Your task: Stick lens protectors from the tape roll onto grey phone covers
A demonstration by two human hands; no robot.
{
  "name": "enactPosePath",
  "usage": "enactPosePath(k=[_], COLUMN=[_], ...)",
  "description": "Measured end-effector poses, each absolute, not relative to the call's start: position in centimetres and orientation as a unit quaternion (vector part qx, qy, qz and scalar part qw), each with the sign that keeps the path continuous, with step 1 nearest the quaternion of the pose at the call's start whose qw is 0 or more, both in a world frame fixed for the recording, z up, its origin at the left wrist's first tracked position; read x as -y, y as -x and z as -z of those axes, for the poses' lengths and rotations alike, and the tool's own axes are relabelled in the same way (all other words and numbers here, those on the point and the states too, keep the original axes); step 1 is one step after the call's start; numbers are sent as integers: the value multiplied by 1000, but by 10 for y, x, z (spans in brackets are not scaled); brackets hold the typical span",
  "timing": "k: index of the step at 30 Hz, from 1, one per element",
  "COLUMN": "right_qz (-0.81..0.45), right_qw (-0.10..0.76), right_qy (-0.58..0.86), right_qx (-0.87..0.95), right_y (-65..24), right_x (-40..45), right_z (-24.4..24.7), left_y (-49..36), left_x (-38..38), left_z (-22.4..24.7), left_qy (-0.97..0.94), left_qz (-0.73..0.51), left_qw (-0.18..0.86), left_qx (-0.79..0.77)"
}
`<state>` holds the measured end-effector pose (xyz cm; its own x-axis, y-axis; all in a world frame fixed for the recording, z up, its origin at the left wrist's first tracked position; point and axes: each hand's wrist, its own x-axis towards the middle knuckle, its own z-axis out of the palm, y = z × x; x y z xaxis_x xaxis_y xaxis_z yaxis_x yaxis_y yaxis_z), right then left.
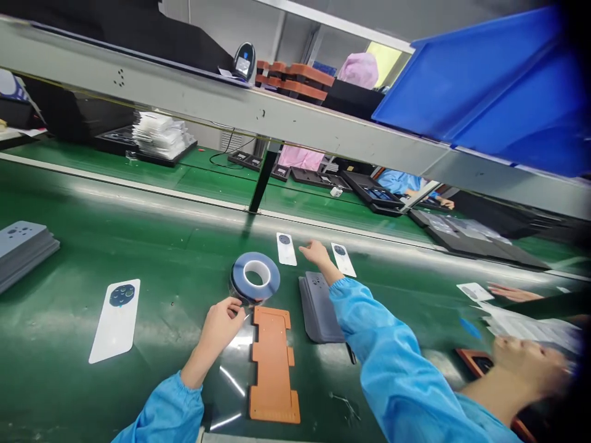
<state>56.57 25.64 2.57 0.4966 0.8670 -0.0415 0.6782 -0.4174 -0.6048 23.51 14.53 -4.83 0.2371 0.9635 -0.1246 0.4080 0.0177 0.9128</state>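
Observation:
My left hand [224, 323] is beside the lower left of a roll of bluish film tape [239, 284] with a white core. Its fingers are curled together, and whatever they may pinch is too small to make out. My right hand [316, 252] reaches forward, fingers loosely apart and holding nothing visible, between a white phone back panel [287, 251] on its left and another white phone back panel [345, 261] on its right. Below my right hand lies a stack of grey phone-shaped sheets [321, 314], partly covered by my sleeve. An orange fixture plate [272, 369] lies between my arms.
A larger-looking white phone panel [113, 326] lies at left, near a grey sheet stack [28, 246]. A co-worker's hands [526, 363] are at right beside white sheets. The shelf beam [295, 117] crosses overhead, bearing a blue bin [480, 86].

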Motion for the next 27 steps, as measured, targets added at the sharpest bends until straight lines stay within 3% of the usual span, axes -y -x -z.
enactPosePath(k=[7, 11, 17, 22, 27], right_qz=[-145, -166, -291, -311, -317], right_qw=[236, 294, 363, 421, 428], right_qy=[788, 714, 638, 592, 586], right_qx=[550, 613, 614, 613, 611], right_y=[-533, -489, -431, -413, -406], right_x=[-206, -150, -91, -86, -90], right_z=[-31, -36, -13, 8, 15], left_y=[-235, -238, -237, -237, -238], left_x=[-141, -140, -145, -145, -144], left_z=[41, 42, 37, 34, 34], left_qy=[-649, -662, -574, -520, -514], left_qz=[-276, -278, -369, -364, -364], left_qw=[468, 448, 564, 638, 661], left_qx=[-533, -533, -465, -435, -408])
